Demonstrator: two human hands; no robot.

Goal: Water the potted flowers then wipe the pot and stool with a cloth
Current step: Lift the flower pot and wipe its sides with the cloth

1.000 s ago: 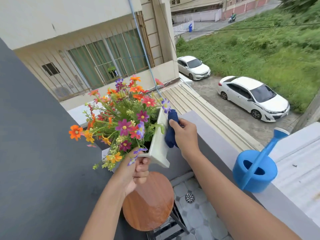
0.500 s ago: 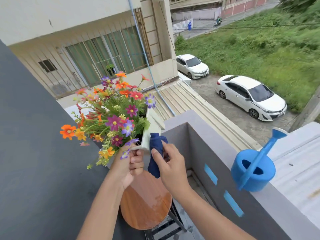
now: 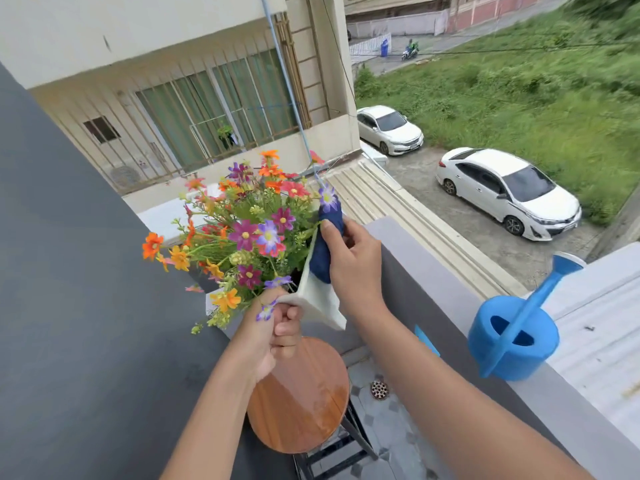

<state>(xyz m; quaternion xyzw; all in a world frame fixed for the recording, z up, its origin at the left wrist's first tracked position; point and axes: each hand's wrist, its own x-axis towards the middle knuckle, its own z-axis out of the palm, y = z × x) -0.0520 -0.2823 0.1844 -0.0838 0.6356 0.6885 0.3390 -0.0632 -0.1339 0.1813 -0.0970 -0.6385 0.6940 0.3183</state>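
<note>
My left hand [image 3: 273, 337] grips the near corner of a white square pot [image 3: 320, 306] and holds it up, tilted, above the stool. Colourful flowers [image 3: 249, 230] fill the pot and lean to the left. My right hand [image 3: 353, 265] presses a dark blue cloth [image 3: 323, 251] against the pot's right side, near the rim. Below them stands a round wooden stool [image 3: 301, 400] with a wet, shiny seat and black metal legs.
A blue watering can [image 3: 512, 341] sits on the grey balcony wall [image 3: 415, 271] to the right. A dark grey wall [image 3: 69, 306] runs along the left. The tiled floor has a drain [image 3: 379, 389]. Beyond the ledge are roofs, parked cars and grass.
The cloth went down the pot's side half a second ago and is now back up near the rim. My left hand has kept its hold on the lifted pot.
</note>
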